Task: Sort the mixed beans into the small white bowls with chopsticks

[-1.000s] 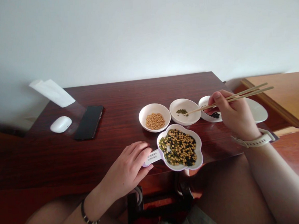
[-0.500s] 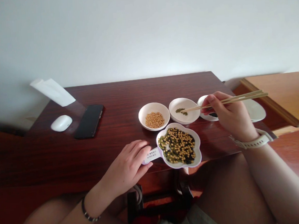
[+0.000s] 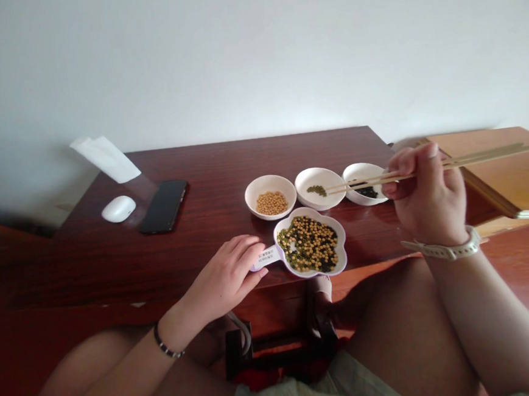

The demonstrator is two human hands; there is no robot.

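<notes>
Three white bowls were set in a row on the dark wooden counter (image 3: 252, 162), with yellow soybeans (image 3: 265, 204) in the left bowl (image 3: 249, 199), a small heap of green mung beans (image 3: 316, 191) in the middle bowl (image 3: 331, 177) and black beans (image 3: 367, 193) in the right bowl (image 3: 358, 168). The kinds appeared to be kept apart by this arrangement, and the row was placed within easy reach of the right hand (image 3: 424, 194). Its grip was closed on a pair of light wooden chopsticks (image 3: 364, 182), held about midway along their length, with the tips brought almost together just beside the green heap, over the middle bowl; whether a bean was pinched between them could not be told. A flower-shaped white dish (image 3: 343, 240) of mixed beans (image 3: 309, 243) was positioned nearer the body, directly in front of the bowls. Its labelled handle (image 3: 264, 258) was turned toward the left hand (image 3: 223, 280), whose grip was partly closed around it, so that the dish seemed to be steadied on the counter. A phone (image 3: 164, 206) and a white mouse (image 3: 119, 209) were left well apart to the left, clear of the hands.
</notes>
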